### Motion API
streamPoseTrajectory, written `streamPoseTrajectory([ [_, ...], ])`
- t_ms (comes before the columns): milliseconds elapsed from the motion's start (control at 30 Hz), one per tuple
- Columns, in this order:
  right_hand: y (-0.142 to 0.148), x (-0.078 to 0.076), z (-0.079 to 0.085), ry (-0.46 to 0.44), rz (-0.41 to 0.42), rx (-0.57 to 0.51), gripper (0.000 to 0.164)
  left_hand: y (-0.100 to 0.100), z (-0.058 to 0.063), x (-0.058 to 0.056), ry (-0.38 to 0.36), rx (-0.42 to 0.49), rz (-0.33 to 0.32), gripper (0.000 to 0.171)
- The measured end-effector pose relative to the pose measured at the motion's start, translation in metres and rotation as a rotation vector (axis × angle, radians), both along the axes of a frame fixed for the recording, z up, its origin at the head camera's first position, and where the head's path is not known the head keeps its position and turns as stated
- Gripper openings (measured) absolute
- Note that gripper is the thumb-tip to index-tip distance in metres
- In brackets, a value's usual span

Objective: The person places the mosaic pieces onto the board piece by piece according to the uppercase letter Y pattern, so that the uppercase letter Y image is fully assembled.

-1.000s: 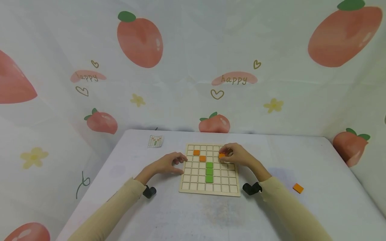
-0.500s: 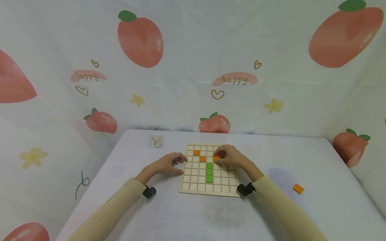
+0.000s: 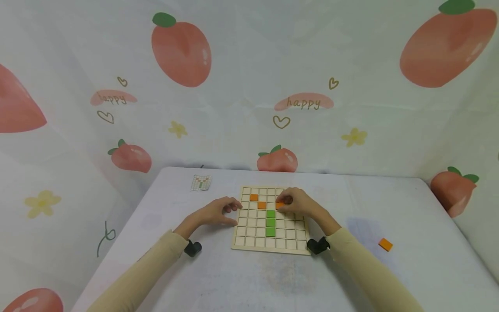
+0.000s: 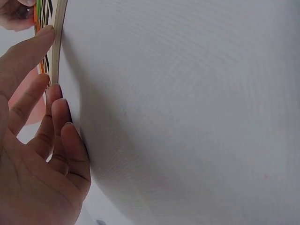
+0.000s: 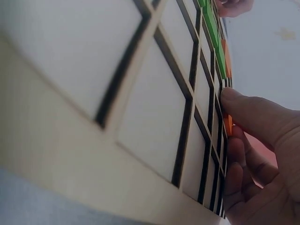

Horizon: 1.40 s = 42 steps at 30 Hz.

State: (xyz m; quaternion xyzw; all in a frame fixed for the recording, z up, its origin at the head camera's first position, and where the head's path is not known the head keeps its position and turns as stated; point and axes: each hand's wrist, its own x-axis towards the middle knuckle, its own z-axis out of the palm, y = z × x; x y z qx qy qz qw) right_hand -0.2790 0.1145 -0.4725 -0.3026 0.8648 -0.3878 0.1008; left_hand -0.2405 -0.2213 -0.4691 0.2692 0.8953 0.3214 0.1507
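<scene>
A wooden grid board [image 3: 251,245] lies on the table with a column of green square tiles [image 3: 270,222] in its middle. Two orange square tiles [image 3: 262,205] sit on the board to the upper left of that column. My right hand [image 3: 299,203] pinches another orange square tile [image 3: 279,205] between thumb and fingers, low at the cell just right of and above the column's top. In the right wrist view this tile [image 5: 228,124] is partly hidden by the thumb. My left hand [image 3: 215,211] touches the board's left edge, its thumb and fingers spread apart.
A loose orange tile [image 3: 385,244] lies on the table at the right. A small card [image 3: 201,183] printed with a coloured grid pattern lies at the back left. Behind the white table [image 3: 187,286] hangs a fruit-print cloth [image 3: 234,86].
My right hand has moved left with the orange tile, about one cell, toward the top of the green column, and has stayed there over the last half second. My left hand has not moved.
</scene>
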Motion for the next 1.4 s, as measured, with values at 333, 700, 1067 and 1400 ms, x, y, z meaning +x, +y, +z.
streamPoseTrajectory([
  [333, -0.003, -0.002, 0.002, -0.014, 0.005, -0.005, 0.024, -0.001, -0.001, 0.0, 0.002, 0.002, -0.003, 0.048],
  [700, -0.025, -0.005, 0.005, 0.028, 0.08, -0.152, 0.022, -0.001, 0.001, 0.0, -0.016, 0.01, 0.006, 0.048],
  [1067, -0.048, -0.01, 0.001, 0.02, 0.076, -0.121, 0.022, 0.0, 0.003, 0.0, -0.037, 0.014, 0.006, 0.048],
  [1400, -0.055, -0.01, 0.0, 0.004, 0.082, -0.083, 0.016, -0.001, 0.001, -0.001, -0.039, 0.02, 0.01, 0.048],
])
